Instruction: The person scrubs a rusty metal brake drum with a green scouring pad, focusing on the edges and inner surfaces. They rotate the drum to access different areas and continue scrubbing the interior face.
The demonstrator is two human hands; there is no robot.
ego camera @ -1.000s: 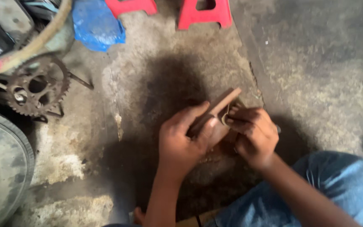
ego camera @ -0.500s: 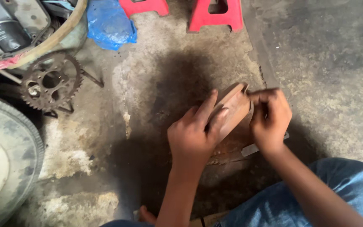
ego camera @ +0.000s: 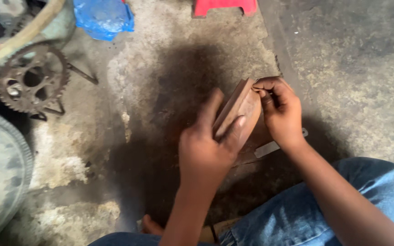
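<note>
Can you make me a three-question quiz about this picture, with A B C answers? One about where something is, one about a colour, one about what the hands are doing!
1. Where is the rusty toothed sprocket?
A. Upper left
B. Lower right
C. Middle

2. What colour is the plastic bag?
A. Yellow
B. Blue
C. White

3. How is the brown flat block held?
A. Lying alone on the floor
B. One hand only
C. Both hands

Answers: 1 A, it sits by the tyre at the left. 2 B, it is bright blue. 3 C, the left hand grips its lower part and the right hand its top end.
</note>
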